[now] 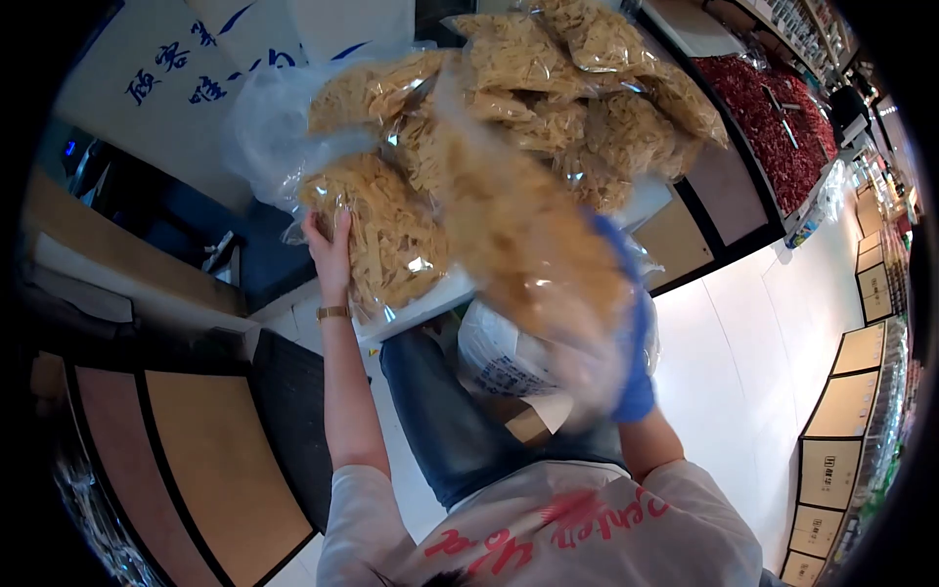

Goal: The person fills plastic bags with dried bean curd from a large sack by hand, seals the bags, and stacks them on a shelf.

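Observation:
My left hand (331, 249), with a watch at its wrist, has fingers and thumb closed on the left edge of a clear plastic bag of dried yellow strips (391, 230). That bag sits at the near edge of the pile. Closer to me, a second bag of yellow strips (528, 230) is raised and smeared by motion. My right arm, in a blue sleeve (638, 377), reaches up behind this raised bag; the bag hides the right hand and its fingers. Several more filled bags (518, 59) are heaped behind on a white surface.
Loose clear plastic (269, 122) bunches left of the pile. Below, a white bag with blue print (494, 357) sits between my legs. A bin of dark red goods (773, 122) stands at the upper right. Wooden-fronted shelves (827, 445) line the right, beyond the pale floor (724, 362).

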`<move>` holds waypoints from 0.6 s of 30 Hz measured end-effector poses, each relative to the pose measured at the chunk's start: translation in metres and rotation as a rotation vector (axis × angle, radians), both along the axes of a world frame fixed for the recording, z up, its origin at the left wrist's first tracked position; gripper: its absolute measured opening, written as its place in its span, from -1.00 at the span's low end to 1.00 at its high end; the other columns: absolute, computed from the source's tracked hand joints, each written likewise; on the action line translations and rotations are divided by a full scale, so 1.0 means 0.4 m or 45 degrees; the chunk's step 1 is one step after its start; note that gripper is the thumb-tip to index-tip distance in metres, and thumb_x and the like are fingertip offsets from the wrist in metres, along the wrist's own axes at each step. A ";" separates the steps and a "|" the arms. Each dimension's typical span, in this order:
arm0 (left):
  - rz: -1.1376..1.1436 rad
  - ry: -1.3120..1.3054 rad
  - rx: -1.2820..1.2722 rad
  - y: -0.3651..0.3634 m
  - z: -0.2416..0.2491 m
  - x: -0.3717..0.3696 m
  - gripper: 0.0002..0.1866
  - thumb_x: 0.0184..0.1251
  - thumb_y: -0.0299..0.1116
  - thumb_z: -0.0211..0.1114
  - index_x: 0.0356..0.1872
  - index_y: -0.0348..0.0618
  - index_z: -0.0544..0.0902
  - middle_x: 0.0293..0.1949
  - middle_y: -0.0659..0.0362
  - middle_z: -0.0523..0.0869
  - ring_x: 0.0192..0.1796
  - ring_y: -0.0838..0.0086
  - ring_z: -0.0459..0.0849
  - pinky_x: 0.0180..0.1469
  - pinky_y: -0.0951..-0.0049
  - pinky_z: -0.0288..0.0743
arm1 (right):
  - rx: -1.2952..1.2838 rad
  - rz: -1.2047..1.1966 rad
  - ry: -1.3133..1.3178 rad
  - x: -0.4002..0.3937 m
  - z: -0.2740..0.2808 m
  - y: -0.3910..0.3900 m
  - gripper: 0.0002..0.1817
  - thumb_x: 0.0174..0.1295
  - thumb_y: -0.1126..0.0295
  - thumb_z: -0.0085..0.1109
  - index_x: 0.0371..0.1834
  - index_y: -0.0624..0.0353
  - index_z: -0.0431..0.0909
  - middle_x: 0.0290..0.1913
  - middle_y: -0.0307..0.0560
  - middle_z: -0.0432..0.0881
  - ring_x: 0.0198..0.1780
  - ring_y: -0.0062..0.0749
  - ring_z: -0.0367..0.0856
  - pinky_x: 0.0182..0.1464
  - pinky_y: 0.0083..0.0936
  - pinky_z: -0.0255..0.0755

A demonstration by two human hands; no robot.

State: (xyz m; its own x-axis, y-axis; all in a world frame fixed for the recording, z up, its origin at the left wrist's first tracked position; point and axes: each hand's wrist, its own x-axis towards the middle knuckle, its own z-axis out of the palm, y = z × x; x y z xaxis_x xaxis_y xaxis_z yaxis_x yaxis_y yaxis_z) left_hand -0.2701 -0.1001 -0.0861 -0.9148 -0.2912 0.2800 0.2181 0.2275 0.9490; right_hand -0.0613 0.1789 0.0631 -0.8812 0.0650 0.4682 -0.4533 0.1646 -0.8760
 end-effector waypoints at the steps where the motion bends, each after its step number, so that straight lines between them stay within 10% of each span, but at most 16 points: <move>1: 0.007 -0.002 -0.011 -0.001 -0.002 0.001 -0.21 0.21 0.01 0.28 0.27 -0.36 0.20 0.24 -0.18 0.33 0.31 0.12 0.28 0.34 0.28 0.10 | -0.137 0.048 -0.048 0.011 -0.030 0.062 -0.14 -0.11 0.52 0.34 0.35 0.26 0.18 0.39 0.07 0.21 0.39 -0.17 0.20 0.39 -0.27 0.06; 4: 0.026 -0.022 -0.021 -0.001 0.009 0.009 -0.20 0.21 0.04 0.27 0.26 -0.37 0.20 0.24 -0.18 0.33 0.31 0.12 0.29 0.34 0.28 0.10 | -0.100 -0.309 -0.047 0.055 0.048 0.093 -0.19 -0.12 0.59 0.30 0.32 0.30 0.23 0.36 0.08 0.26 0.38 -0.17 0.22 0.37 -0.27 0.10; 7: 0.022 -0.016 -0.022 -0.005 0.007 0.007 -0.21 0.21 0.04 0.27 0.26 -0.35 0.21 0.24 -0.18 0.32 0.30 0.10 0.29 0.34 0.27 0.10 | 0.841 -0.407 0.265 0.037 0.112 0.151 -0.16 -0.25 0.66 0.25 0.30 0.17 0.32 0.31 0.10 0.31 0.35 0.01 0.25 0.32 -0.26 0.19; 12: 0.055 -0.103 -0.045 -0.002 0.011 0.015 -0.15 0.18 0.06 0.28 0.32 -0.31 0.16 0.26 -0.19 0.29 0.32 0.05 0.23 0.34 0.23 0.08 | 1.715 -0.245 -0.231 0.034 -0.046 0.209 -0.10 -0.23 0.63 0.20 0.34 -0.23 0.30 0.34 -0.10 0.28 0.33 0.03 0.23 0.33 -0.10 0.11; 18: 0.088 -0.036 -0.077 -0.008 -0.003 0.010 -0.12 0.16 0.09 0.29 0.32 -0.32 0.15 0.26 -0.19 0.30 0.33 0.05 0.20 0.34 0.22 0.08 | 1.754 0.054 -0.353 0.009 -0.012 0.184 -0.07 -0.21 0.06 0.45 0.36 -0.21 0.24 0.35 -0.01 0.25 0.34 0.10 0.19 0.34 0.00 0.05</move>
